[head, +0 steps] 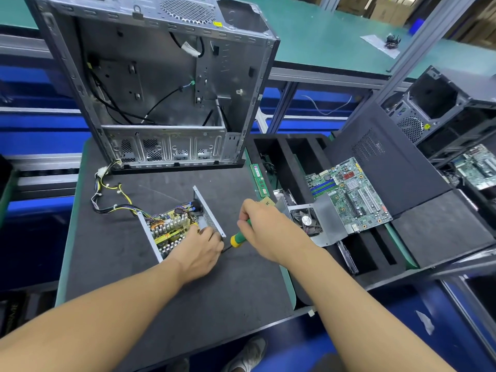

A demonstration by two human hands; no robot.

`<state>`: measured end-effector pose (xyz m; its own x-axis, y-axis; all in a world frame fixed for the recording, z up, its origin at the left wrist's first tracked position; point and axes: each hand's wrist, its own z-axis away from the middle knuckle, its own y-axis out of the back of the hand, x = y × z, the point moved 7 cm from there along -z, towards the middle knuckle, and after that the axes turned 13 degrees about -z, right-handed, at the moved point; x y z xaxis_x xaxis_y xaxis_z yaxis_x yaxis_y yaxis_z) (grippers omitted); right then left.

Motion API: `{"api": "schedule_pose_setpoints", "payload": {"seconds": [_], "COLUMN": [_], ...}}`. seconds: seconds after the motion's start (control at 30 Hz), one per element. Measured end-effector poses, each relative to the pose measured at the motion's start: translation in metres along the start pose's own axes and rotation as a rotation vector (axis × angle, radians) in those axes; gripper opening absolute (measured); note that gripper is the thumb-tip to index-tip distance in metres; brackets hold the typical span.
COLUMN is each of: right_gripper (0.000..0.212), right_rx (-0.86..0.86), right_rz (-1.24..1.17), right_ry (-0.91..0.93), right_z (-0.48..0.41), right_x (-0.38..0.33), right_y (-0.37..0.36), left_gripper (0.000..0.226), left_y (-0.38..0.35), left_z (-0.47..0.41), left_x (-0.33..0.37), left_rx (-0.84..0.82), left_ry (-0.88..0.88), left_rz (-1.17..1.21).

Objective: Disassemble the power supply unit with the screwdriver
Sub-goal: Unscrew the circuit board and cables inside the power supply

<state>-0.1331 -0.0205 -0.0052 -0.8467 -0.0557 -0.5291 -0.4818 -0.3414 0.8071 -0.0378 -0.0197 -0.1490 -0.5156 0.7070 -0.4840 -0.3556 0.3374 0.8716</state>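
Note:
The power supply unit (171,229) lies open on the dark mat, its cover off and its circuit board with coils and heat sinks showing. A bundle of yellow and black cables (112,200) trails from it toward the case. My left hand (198,251) grips the unit's near right corner by the perforated wall. My right hand (257,226) holds a green and yellow screwdriver (237,240), whose dark shaft points down-left to that same corner. The tip is hidden behind my left hand.
An empty computer case (161,84) stands upright at the mat's far edge. To the right, a black foam tray (295,162) holds a motherboard (349,191), a fan (306,221), a metal cover (328,224) and a RAM stick (259,181). More cases stand at far right.

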Motion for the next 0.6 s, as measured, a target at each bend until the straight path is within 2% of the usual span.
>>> {"api": "schedule_pose_setpoints", "payload": {"seconds": [0.17,0.3,0.37,0.43,0.5,0.6], "right_gripper": [0.012,0.012,0.013,0.014,0.016,0.015], "right_rx": [0.021,0.075,0.102,0.141,0.183,0.229], "right_rz": [-0.031,-0.014,0.000,-0.018,-0.012,-0.004], "right_ry": [-0.030,-0.080,-0.111,-0.139,-0.168,-0.217], "right_z": [-0.003,-0.006,-0.005,0.000,0.009,0.030], "right_x": [0.001,0.007,0.014,0.023,0.033,0.054], "right_y": [0.013,0.036,0.049,0.063,0.075,0.088], "left_gripper": [0.036,0.023,0.027,0.037,0.029,0.019], "left_y": [0.019,0.021,0.022,0.026,0.042,0.057], "left_z": [0.003,0.009,0.011,0.005,-0.012,-0.047], "left_x": [-0.007,0.017,0.033,0.054,0.081,0.112], "left_rx": [-0.063,-0.348,-0.476,-0.585,-0.650,-0.709], "left_ry": [0.082,0.101,0.239,0.395,0.541,0.727], "left_rz": [-0.023,0.202,0.594,1.121,1.593,1.945]}}
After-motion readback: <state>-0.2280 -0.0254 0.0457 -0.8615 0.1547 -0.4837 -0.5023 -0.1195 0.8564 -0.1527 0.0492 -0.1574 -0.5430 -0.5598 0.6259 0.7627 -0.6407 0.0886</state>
